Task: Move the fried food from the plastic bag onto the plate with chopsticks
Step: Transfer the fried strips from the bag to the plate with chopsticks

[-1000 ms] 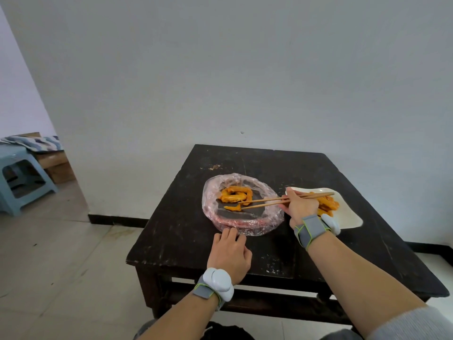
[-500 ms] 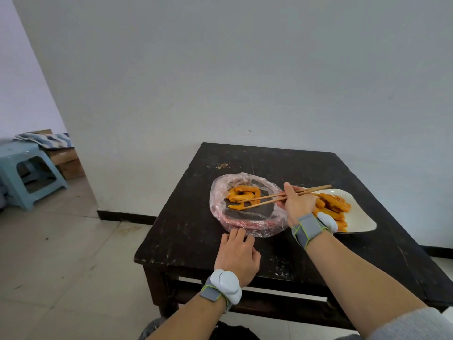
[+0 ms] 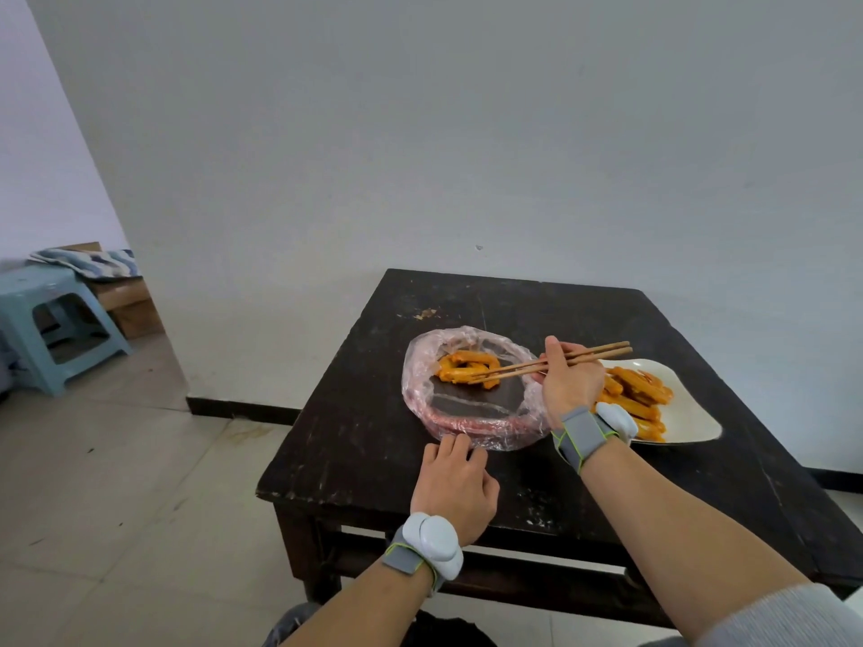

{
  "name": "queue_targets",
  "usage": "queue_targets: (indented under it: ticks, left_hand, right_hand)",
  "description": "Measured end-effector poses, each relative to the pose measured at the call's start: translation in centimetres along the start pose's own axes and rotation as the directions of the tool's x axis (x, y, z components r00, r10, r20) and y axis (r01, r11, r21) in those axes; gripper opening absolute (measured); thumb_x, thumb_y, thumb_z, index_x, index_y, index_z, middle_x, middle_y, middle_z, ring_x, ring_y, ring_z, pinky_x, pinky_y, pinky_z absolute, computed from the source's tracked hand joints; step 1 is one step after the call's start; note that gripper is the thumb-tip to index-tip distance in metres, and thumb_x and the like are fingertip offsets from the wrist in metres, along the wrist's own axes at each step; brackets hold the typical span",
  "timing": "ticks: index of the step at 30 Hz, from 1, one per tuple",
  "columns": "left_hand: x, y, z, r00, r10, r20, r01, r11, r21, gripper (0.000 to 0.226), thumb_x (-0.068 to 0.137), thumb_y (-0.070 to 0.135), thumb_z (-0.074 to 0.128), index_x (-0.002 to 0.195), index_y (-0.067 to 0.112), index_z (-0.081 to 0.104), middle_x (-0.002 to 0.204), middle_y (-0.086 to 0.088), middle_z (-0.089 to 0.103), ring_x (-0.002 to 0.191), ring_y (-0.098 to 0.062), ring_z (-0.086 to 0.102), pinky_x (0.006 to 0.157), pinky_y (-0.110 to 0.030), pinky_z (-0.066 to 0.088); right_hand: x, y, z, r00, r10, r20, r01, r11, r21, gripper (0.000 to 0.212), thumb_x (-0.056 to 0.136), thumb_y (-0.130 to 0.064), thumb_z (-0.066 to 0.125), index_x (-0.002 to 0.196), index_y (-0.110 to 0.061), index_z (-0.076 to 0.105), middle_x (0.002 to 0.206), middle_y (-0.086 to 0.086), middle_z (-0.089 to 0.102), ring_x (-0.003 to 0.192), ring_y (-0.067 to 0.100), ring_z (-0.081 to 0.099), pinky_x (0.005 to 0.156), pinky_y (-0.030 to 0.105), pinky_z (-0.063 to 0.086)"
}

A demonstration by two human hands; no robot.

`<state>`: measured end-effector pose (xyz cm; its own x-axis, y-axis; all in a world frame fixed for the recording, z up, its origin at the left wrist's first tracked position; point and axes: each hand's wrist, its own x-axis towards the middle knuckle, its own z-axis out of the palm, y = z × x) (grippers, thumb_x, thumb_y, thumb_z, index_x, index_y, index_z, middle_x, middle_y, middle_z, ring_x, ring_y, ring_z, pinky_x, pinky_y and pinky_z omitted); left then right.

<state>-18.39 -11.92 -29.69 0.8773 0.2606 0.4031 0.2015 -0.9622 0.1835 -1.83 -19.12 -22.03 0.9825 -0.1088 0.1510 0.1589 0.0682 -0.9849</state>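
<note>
The right-hand grip (image 3: pixel 572 385) pinches the chopsticks (image 3: pixel 602 353), their tips on the fried food (image 3: pixel 460 366) in the open plastic bag (image 3: pixel 420 403) on the desk (image 3: pixel 364 441), beside the part-filled plate (image 3: pixel 691 413), while the left-hand grip (image 3: pixel 455 488) rests spread flat at the bag's near edge.

Right hand (image 3: pixel 572 389) grips chopsticks (image 3: pixel 518 370); left hand (image 3: pixel 455 488) seemingly flat.

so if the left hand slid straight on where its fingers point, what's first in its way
Most likely the plastic bag, its near rim; the left hand seems almost touching it.
</note>
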Motion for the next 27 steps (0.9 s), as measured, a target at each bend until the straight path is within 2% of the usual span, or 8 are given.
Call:
queue_targets:
  ticks: [5, 10, 14, 18, 22, 27]
  left_hand:
    - [0.1, 0.0, -0.1, 1.0, 0.004, 0.01, -0.004, 1.0, 0.002, 0.031, 0.086, 0.031, 0.039, 0.099, 0.014, 0.062, 0.102, -0.004, 0.056, 0.096, -0.024, 0.049, 0.086, -0.038, 0.041]
    - [0.1, 0.2, -0.1, 1.0, 0.006, 0.002, -0.006, 1.0, 0.0, 0.029, 0.085, 0.029, 0.042, 0.096, 0.013, 0.063, 0.1, -0.005, 0.056, 0.094, -0.025, 0.05, 0.085, -0.039, 0.042]
    - [0.2, -0.1, -0.1, 1.0, 0.002, 0.016, -0.002, 1.0, -0.001, 0.028, 0.084, 0.03, 0.041, 0.095, 0.014, 0.061, 0.1, -0.004, 0.055, 0.094, -0.025, 0.049, 0.084, -0.039, 0.041]
    - [0.3, -0.1, -0.1, 0.998, 0.017, 0.053, -0.018, 1.0, 0.015, 0.03, 0.085, 0.033, 0.038, 0.1, 0.016, 0.059, 0.106, -0.002, 0.052, 0.099, -0.023, 0.046, 0.085, -0.036, 0.038]
    - [1.0, 1.1, -0.3, 0.997, 0.058, 0.043, -0.058, 0.998, 0.0, 0.027, 0.085, 0.029, 0.042, 0.101, 0.015, 0.06, 0.111, -0.003, 0.053, 0.103, -0.023, 0.047, 0.088, -0.035, 0.039]
    - [2.1, 3.1, -0.4, 0.994, 0.091, 0.06, -0.091, 0.996, -0.004, 0.027, 0.087, 0.029, 0.043, 0.105, 0.017, 0.058, 0.114, -0.003, 0.051, 0.109, -0.022, 0.045, 0.092, -0.034, 0.038]
  right_hand:
    - [0.0, 0.1, 0.1, 0.997, -0.074, -0.014, 0.072, 0.993, -0.09, 0.016, 0.092, -0.03, 0.065, 0.077, -0.022, 0.063, 0.065, -0.002, 0.067, 0.061, 0.017, 0.07, 0.062, 0.036, 0.06]
    - [0.7, -0.7, -1.0, 0.993, 0.07, -0.09, -0.061, 0.993, 0.101, 0.015, 0.091, -0.024, 0.067, 0.08, -0.014, 0.065, 0.07, 0.007, 0.069, 0.055, 0.016, 0.068, 0.05, 0.027, 0.057]
    - [1.2, -1.9, -2.4, 0.982, 0.164, -0.088, -0.142, 0.966, 0.214, 0.018, 0.092, -0.022, 0.065, 0.077, -0.014, 0.06, 0.073, 0.01, 0.067, 0.059, 0.021, 0.066, 0.055, 0.03, 0.057]
    - [1.9, -3.6, -4.7, 0.975, 0.188, -0.121, -0.147, 0.948, 0.282, 0.016, 0.094, -0.019, 0.062, 0.092, -0.003, 0.061, 0.075, 0.013, 0.065, 0.062, 0.023, 0.064, 0.048, 0.024, 0.056]
    - [2.7, -5.6, -7.9, 0.967, 0.18, -0.181, -0.11, 0.934, 0.339, 0.013, 0.093, -0.017, 0.063, 0.089, -0.005, 0.06, 0.072, 0.011, 0.064, 0.058, 0.018, 0.064, 0.048, 0.023, 0.056]
    - [3.7, -6.3, -11.0, 0.953, 0.183, -0.24, -0.092, 0.933, 0.347, 0.015, 0.092, -0.017, 0.064, 0.094, -0.003, 0.06, 0.077, 0.014, 0.064, 0.06, 0.021, 0.063, 0.059, 0.032, 0.061]
